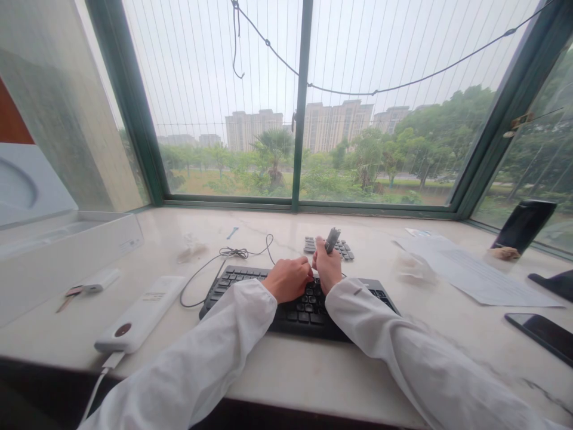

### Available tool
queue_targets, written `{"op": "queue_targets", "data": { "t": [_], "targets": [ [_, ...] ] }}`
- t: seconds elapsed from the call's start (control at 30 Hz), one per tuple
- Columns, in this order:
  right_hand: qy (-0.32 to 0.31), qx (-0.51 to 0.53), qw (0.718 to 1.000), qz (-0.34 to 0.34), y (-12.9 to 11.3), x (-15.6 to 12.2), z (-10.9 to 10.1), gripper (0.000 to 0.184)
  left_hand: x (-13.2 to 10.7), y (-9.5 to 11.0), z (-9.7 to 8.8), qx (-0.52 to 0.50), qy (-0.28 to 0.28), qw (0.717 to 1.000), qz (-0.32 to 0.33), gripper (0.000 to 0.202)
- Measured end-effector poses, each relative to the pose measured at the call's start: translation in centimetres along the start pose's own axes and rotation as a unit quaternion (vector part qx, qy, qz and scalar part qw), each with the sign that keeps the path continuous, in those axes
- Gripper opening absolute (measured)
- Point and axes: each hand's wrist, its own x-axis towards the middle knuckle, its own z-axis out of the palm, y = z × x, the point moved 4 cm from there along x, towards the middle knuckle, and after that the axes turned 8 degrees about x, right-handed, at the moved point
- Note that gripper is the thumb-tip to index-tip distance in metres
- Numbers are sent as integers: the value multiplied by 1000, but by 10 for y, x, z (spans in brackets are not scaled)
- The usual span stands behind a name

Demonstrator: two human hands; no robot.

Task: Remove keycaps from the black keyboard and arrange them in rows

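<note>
A black keyboard lies in front of me, with several of its middle keys looking different from the rest, perhaps bare of caps. Over its upper middle, my left hand is closed, the fingertips pinched low by the keys; what they hold, if anything, is hidden. Close beside it, my right hand is wrapped round a dark grey tool whose jagged upper end sticks up past the thumb. The tool's lower end is concealed by the hands. Behind them, several loose keycaps sit in rows on the counter.
A coiled black cable runs left of the keyboard near a small blue stick. Further left are a white power bank, keys and a white box. Paper sheets and a phone lie right.
</note>
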Motion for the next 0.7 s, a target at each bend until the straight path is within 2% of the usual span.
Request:
{"op": "queue_targets", "data": {
  "t": [0.13,0.33,0.47,0.7],
  "targets": [
    [2,-6,1000,4,0,-3,2,54,0,-2,1,-15,1,1000,-10,21],
    [-30,-2,1000,-9,-5,-10,7,54,0,-6,0,-74,15,997,-31,18],
    [-37,30,999,-7,-6,-12,9,53,0,-14,2,-139,34,988,-56,15],
    [28,124,992,28,-7,-6,6,53,1,-25,10,-232,42,968,-84,16]
  ]
}}
